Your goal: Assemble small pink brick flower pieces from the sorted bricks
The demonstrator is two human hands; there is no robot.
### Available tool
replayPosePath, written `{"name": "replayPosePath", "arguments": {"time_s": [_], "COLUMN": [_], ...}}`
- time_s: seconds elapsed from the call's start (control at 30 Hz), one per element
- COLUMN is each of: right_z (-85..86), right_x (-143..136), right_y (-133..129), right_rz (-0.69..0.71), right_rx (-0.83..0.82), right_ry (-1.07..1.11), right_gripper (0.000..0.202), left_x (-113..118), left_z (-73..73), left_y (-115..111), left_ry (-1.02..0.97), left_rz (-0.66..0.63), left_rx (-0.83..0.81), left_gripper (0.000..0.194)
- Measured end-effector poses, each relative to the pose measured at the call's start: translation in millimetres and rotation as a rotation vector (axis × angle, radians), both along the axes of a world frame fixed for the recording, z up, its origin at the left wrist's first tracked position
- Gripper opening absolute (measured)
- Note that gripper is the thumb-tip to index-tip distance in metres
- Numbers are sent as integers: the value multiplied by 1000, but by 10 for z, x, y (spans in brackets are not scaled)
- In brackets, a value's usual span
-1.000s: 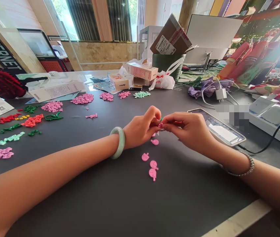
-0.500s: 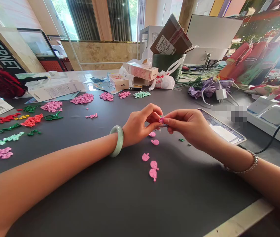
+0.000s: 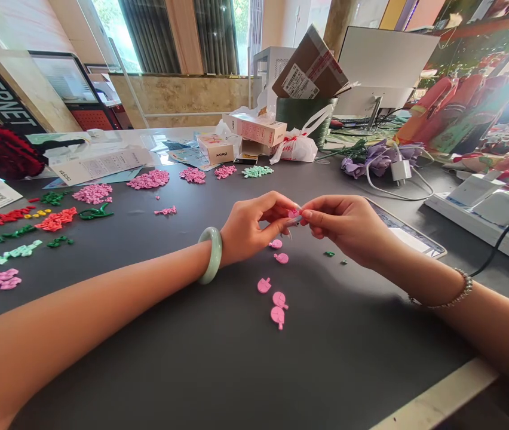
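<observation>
Above the dark table, both hands meet with fingertips pinched together. Between the thumb and fingers of my left hand (image 3: 254,227) is a small pink plastic piece (image 3: 293,213), partly covered by the fingers. The fingertips of my right hand (image 3: 348,224) pinch at the right side of that same piece, so its exact shape is hidden. Below the hands, several flat round pink pieces with short stems, among them a pink petal piece (image 3: 264,285), lie scattered in a loose column. Two tiny green pieces (image 3: 329,254) lie under my right hand.
Sorted piles of pieces spread across the left and back: a pink pile (image 3: 148,179), a red pile (image 3: 56,219), mint pieces (image 3: 257,171). Small boxes (image 3: 215,149) stand behind. At right are a tablet (image 3: 409,233), a power strip (image 3: 483,221) and purple flowers (image 3: 373,160).
The pink piece has turned slightly between the fingers, and the right fingertips have shifted a little to the right. My right wrist has moved slightly. The pieces on the table lie as before.
</observation>
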State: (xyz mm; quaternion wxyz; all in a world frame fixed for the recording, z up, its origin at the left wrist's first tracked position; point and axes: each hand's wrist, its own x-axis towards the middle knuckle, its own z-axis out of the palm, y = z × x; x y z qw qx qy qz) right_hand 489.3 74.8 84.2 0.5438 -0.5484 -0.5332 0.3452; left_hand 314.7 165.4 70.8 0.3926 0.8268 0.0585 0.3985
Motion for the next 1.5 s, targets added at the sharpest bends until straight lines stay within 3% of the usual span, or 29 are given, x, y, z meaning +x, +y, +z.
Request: {"name": "replayPosePath", "arguments": {"time_s": [0.53, 0.93, 1.5], "right_z": [-8, 10, 7], "right_x": [41, 35, -49], "right_y": [41, 28, 21], "right_rz": [-31, -43, -23], "right_rx": [206, 225, 229], "right_ry": [-18, -57, -70], "right_gripper": [19, 34, 42], "left_x": [18, 27, 18], "left_z": [33, 11, 40], "left_y": [44, 45, 40], "left_ry": [3, 32, 74], "left_rz": [2, -85, -56], "left_rx": [-195, -253, -207], "left_gripper": [20, 21, 30]}}
